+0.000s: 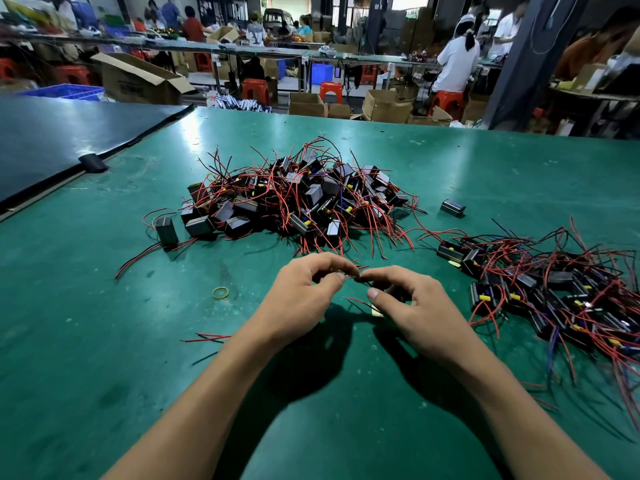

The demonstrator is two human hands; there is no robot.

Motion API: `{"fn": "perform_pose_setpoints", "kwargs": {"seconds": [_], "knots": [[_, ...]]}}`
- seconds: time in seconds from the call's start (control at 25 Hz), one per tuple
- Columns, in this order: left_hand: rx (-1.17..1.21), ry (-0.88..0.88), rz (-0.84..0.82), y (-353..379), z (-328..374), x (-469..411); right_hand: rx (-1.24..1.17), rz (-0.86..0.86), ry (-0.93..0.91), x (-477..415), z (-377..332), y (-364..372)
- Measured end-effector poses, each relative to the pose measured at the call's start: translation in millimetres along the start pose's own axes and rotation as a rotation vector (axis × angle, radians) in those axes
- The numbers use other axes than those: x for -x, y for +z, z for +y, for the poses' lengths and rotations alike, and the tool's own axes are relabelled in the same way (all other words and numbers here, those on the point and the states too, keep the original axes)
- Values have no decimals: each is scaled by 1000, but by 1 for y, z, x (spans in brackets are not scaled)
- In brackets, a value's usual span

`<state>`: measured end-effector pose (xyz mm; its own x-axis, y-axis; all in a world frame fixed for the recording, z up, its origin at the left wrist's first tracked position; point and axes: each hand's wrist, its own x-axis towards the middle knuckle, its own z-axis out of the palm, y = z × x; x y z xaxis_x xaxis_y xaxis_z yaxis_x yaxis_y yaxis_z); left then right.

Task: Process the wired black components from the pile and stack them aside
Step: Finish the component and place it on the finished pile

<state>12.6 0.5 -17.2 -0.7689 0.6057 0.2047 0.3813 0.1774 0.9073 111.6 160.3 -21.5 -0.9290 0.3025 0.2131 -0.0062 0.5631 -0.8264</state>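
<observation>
Under the pinching hands, a component mostly hidden; wires blurred.

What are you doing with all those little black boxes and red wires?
A person is working at a green table. Both hands meet in front of them: the left hand and the right hand pinch thin red wires between the fingertips, with a small dark part mostly hidden under the right hand. A big pile of wired black boxes waits straight ahead. A second heap lies off to the right. A yellow rubber band lies near the left hand.
</observation>
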Motion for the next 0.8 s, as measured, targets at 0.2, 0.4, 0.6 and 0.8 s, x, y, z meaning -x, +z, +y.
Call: {"fn": "perform_pose_setpoints", "kwargs": {"seconds": [0.2,0.4,0.6,0.8], "knots": [[4,24,60,2,1,0,-114,73,-34,1,-2,5],[1,22,82,4,4,2,-123,90,-57,2,-1,9],[34,-9,69,5,5,3,-143,92,-41,2,-1,10],[126,-58,46,4,5,3,-173,98,2,1,-3,9]]}}
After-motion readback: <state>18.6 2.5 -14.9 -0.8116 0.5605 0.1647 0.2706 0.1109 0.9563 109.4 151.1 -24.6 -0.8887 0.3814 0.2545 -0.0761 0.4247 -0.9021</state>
